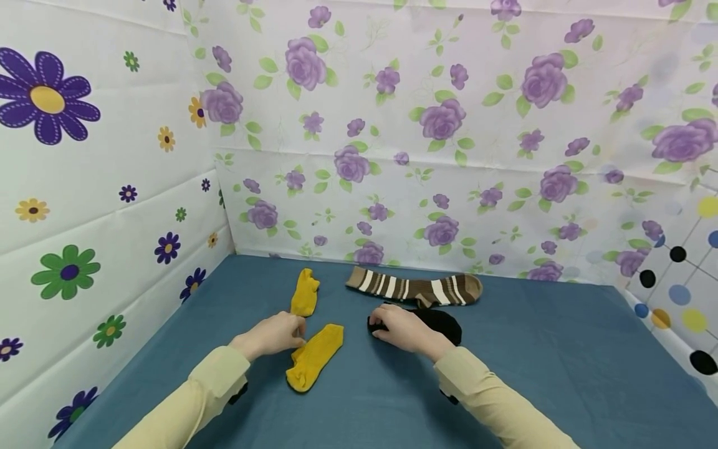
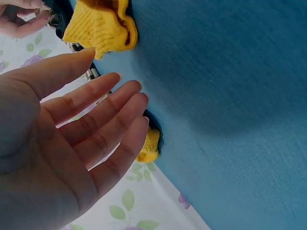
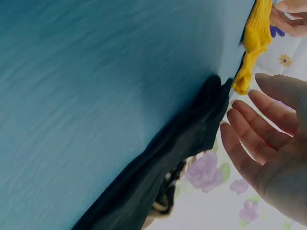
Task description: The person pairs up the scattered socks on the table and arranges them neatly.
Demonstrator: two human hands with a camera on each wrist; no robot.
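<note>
Left hand (image 1: 275,333), left of centre: grip spread, beside lower yellow sock (image 1: 317,358). Right hand (image 1: 405,327), centre: grip spread, at black sock (image 1: 440,323). Advisable: pinch low, avoid dragging fabric.

Yellow socks (image 1: 318,357), a black sock (image 1: 442,323), plus a stripy brown-and-white sock (image 1: 412,290). Tabletop (image 1: 561,349) is plain blue, backdrop (image 1: 404,37) white and purple-flowered.

Pale yellow sleeves (image 1: 182,405) — broad cuffs (image 1: 220,372), black pieces (image 1: 239,394) beneath.
</note>
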